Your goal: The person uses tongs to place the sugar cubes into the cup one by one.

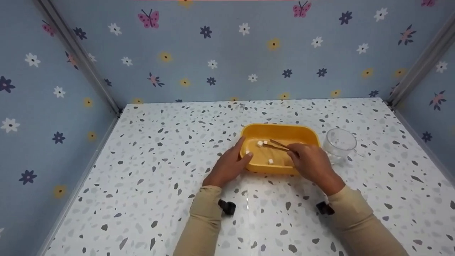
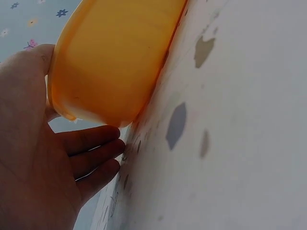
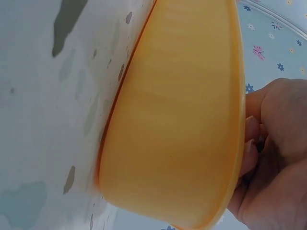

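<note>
A yellow tray (image 1: 277,169) with rounded corners sits on the table, several small white cubes (image 1: 270,161) scattered inside it. My left hand (image 1: 229,164) holds its left end, thumb over the rim and fingers along the outside; the left wrist view shows the fingers (image 2: 96,155) extended beside the tray wall. Over the tray's right part, my right hand (image 1: 311,161) pinches brown tweezers (image 1: 277,146). Their two tips are spread and point left, close to two cubes (image 1: 260,143) near the middle. In the right wrist view, the tray wall hides the tweezers, while curled fingers (image 3: 250,158) show behind the rim.
A clear glass mug (image 1: 340,144) stands just right of the tray, beside the right hand, its handle towards the right. The speckled white table (image 1: 160,160) is bounded by blue flowered panels (image 1: 227,49) at the back and both sides.
</note>
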The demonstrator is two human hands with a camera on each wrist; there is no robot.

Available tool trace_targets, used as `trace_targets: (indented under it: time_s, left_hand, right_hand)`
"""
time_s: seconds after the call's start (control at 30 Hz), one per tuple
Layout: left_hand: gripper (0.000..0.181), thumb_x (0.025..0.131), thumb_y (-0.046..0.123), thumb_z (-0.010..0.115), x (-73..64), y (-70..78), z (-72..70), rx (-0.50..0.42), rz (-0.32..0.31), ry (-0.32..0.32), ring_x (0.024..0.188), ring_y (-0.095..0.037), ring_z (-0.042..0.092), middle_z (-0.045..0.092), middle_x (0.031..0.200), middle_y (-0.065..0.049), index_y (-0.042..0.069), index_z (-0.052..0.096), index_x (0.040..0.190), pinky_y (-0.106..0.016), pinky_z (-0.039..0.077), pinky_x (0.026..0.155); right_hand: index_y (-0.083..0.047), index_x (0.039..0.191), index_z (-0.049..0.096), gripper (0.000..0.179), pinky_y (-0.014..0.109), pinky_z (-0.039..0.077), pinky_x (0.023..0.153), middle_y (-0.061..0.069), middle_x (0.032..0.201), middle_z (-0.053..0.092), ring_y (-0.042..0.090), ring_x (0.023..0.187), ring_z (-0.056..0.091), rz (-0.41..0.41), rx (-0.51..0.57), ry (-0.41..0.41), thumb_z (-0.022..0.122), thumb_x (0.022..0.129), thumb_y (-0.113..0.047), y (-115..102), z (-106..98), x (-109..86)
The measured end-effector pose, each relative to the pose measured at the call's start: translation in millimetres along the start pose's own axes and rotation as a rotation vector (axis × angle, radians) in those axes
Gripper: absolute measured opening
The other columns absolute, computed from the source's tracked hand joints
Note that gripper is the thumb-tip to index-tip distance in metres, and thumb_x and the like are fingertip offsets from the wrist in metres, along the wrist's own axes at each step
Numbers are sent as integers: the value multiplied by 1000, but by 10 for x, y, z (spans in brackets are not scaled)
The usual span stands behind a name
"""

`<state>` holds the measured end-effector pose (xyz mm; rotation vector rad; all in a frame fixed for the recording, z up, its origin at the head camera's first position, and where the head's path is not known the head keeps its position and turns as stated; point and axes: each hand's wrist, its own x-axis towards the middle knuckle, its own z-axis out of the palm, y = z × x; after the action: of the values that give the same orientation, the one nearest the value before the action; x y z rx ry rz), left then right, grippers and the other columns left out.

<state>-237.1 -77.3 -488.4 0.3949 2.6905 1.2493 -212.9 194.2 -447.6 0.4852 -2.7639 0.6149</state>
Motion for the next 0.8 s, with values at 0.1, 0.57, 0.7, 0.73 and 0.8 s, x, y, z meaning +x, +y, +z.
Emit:
trace_targets:
  time_s: [0.1, 0.57, 0.7, 0.73, 0.8]
  left_hand:
    - [73, 101, 57, 47, -3, -10, -6, -7, 4, 5, 144, -27, 35, 31, 162, -4, 36, 12, 162, -46, 30, 115]
    - [73, 102, 54, 47, 12, 12, -2, -11, 16, 6, 141, -24, 39, 34, 161, -5, 33, 13, 162, -44, 32, 114]
    - [74, 101, 57, 46, 15, 10, -3, 3, 22, 2, 141, -25, 39, 33, 161, -4, 34, 12, 162, -44, 33, 114]
    - [74, 101, 57, 46, 16, 6, -2, 4, 22, 3, 142, -25, 39, 32, 161, -4, 34, 12, 162, -44, 33, 114]
    - [73, 101, 56, 46, 7, -2, -3, 2, 17, 7, 142, -25, 38, 32, 162, -4, 34, 12, 162, -44, 32, 114]
  right_hand:
    - [-3, 110, 76, 19, 41, 56, 72, 9, 94, 74, 24, 74, 62, -3, 19, -11, 70, 95, -13, 1, 29, 5]
    - [-1, 109, 75, 17, 41, 56, 73, 11, 95, 74, 23, 77, 64, -14, 69, -6, 68, 94, -6, 37, 71, 4]
    - [0, 108, 76, 17, 42, 57, 73, 11, 95, 74, 23, 77, 64, -12, 71, -4, 69, 93, -5, 36, 66, 4]
    - [0, 108, 76, 17, 41, 57, 72, 11, 95, 74, 23, 77, 64, -13, 71, -3, 69, 93, -5, 34, 67, 3]
    - [0, 108, 76, 17, 40, 57, 71, 11, 95, 74, 23, 76, 64, -14, 73, -2, 70, 92, -5, 27, 69, 6]
